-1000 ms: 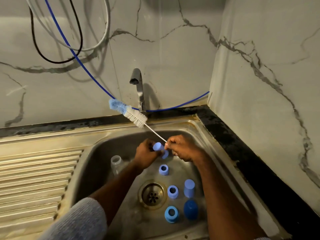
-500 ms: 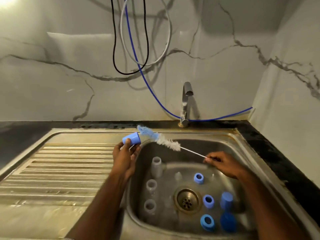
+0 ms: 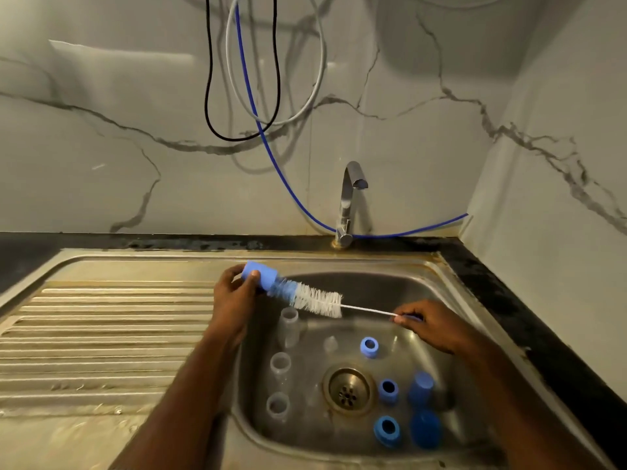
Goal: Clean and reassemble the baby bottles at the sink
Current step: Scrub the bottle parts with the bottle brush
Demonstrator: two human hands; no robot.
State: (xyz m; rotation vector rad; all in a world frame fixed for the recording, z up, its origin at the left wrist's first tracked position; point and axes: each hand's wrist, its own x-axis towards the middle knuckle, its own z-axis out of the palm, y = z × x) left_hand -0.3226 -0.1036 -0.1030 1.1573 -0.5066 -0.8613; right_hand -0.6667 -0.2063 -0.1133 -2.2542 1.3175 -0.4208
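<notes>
My left hand (image 3: 234,293) grips a blue bottle cap (image 3: 259,274) above the sink's left rim, its open end facing right. My right hand (image 3: 431,323) pinches the wire handle of a bottle brush (image 3: 315,300), whose blue tip sits inside the cap. Three clear bottles (image 3: 288,325) stand along the left side of the sink basin (image 3: 380,293). Blue rings (image 3: 369,347) and blue caps (image 3: 420,388) lie to the right of the drain (image 3: 348,390). A small clear teat (image 3: 330,344) stands near the middle.
A ribbed steel drainboard (image 3: 101,334) stretches to the left. The tap (image 3: 347,201) stands behind the basin. Black, grey and blue cables (image 3: 258,123) hang on the marble wall. A dark counter edge (image 3: 529,317) runs along the right.
The hands moved from over the basin to its left rim. The cap turned its opening toward the brush, and the brush tip has entered the cap.
</notes>
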